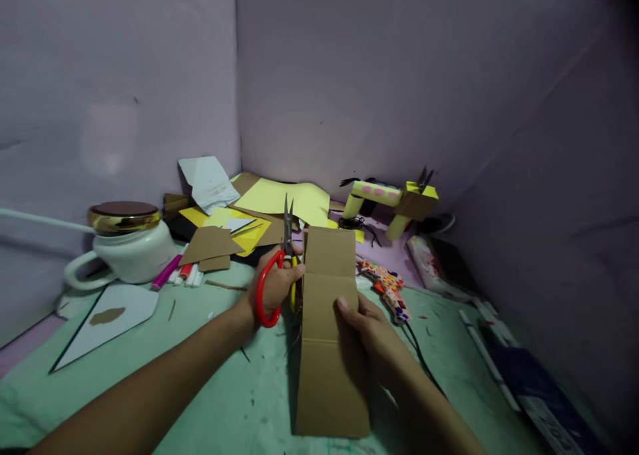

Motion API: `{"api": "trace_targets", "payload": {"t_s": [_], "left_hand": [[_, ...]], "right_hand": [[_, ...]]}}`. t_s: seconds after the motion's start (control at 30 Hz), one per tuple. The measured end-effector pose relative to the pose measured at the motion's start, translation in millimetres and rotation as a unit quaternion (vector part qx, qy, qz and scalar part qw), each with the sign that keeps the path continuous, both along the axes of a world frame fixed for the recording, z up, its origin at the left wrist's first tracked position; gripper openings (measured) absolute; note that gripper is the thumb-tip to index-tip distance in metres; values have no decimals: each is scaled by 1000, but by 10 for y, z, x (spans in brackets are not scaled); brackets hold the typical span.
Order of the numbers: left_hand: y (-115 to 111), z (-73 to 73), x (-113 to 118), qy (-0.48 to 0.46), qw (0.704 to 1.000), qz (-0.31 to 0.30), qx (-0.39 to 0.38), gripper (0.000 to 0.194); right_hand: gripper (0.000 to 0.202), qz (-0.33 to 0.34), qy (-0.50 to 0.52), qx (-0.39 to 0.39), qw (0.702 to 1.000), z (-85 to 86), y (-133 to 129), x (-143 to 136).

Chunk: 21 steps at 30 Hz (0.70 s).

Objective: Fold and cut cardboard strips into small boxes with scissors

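My left hand [277, 285] is wrapped round a pair of scissors [288, 232] with one red and one yellow handle loop. The narrow blades point away from me, slightly parted, with nothing between them. Its thumb is at the left edge of a long brown cardboard strip [328, 308]; whether it also grips the strip, I cannot tell. Two crease lines cross the strip. My right hand [367, 322] grips the strip's right edge, thumb on top and fingers hidden behind. Just past that hand lies a flower-patterned glue gun [387, 285] with a black cord.
On the left stand a white mug [132, 252] with a gold-rimmed lid and several markers [167, 272]. Cardboard scraps [212, 243] and yellow paper [282, 199] lie at the back. A yellow-and-brown cardboard figure [379, 192] is by the back wall. A dark blue item [539, 388] lies right.
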<state>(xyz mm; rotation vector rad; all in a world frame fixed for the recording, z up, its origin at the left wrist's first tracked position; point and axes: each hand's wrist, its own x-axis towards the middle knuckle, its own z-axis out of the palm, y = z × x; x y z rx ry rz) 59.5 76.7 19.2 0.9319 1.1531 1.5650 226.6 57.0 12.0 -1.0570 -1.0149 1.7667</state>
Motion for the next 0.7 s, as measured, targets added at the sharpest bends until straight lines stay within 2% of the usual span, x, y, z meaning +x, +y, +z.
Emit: {"api": "trace_targets", "payload": {"t_s": [0.13,0.27,0.37,0.5,0.6,0.7], "left_hand": [[7,-3,7,5,1000,9,0,25],[-8,40,44,-10,1000,9,0,22],[-19,57,91,-25,1000,-16,-6,17],[-16,25,133,-52,996,-52,-51,11],[0,-15,138,-63,996,-38,-48,20],[19,-56,131,-61,997,-17,-42,20]], "right_hand": [[52,-45,-45,69,996,-39,98,50],[54,-101,-101,83,986,-81,127,61],[50,-99,-95,77,988,-90,117,51],[49,-86,-70,72,991,-59,125,54],[43,-93,-77,76,990,-23,129,60],[37,-113,-91,66,987,0,129,71]]}}
